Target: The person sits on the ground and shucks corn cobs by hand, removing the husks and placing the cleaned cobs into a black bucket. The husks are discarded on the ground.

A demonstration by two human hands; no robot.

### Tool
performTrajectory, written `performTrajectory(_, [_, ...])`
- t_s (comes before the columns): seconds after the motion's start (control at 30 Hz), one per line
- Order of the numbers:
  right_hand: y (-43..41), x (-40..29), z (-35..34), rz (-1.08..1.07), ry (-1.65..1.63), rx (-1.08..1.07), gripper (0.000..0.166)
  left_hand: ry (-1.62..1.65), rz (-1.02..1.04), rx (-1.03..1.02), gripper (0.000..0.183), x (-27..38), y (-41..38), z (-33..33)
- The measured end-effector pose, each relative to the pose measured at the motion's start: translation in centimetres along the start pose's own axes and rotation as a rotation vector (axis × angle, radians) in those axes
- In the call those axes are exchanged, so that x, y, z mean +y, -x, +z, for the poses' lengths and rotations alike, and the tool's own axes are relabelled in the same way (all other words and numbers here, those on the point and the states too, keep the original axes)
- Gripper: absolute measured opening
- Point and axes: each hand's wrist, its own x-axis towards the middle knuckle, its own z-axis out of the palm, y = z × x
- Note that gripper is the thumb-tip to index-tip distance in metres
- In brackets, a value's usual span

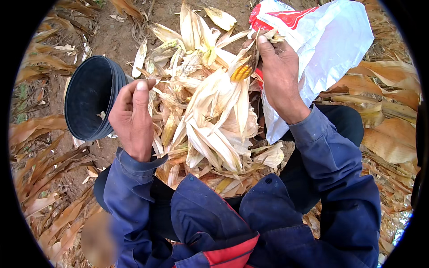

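Note:
A small ear of corn (242, 72), its yellow kernels partly bare and its husk dark in places, hangs from my right hand (278, 63). The fingers of that hand are closed round the husk and stalk end. My left hand (134, 114) is raised beside the black bucket (115, 90), thumb against curled fingers; a thin husk strip appears near its fingertips, but whether it is gripped cannot be told. Between the hands and below them lies a heap of pale dry corn husks (214, 117).
A white and red woven sack (330, 50) lies at the upper right, partly behind my right hand. Dry corn stalks and leaves (388, 107) flank both sides. Bare soil (114, 37) shows at the upper left. My knees frame the husk heap.

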Motion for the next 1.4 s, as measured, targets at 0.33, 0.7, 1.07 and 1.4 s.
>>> performTrajectory(0.33, [3.1, -1.6, 2.6, 0.376, -0.436, -0.048, 0.021, -0.236, 0.143, -0.265, 0.051, -0.3, 4.4, 8.2])
performTrajectory(0.7, [2.8, -1.2, 1.2, 0.823, -1.042, -0.235, 0.025, 0.597, -0.007, -0.204, 0.068, -0.6, 3.4, 8.6])
performTrajectory(1.07, [3.1, -2.0, 0.8, 0.504, -0.493, -0.356, 0.036, 0.895, -0.43, -0.163, 0.067, 1.1, -1.1, 4.2])
performTrajectory(1.4, [5.4, -1.1, 2.5, -0.466, 0.717, -0.665, 0.055, 0.804, -0.239, -0.339, 0.059, 0.8, -0.3, 4.5])
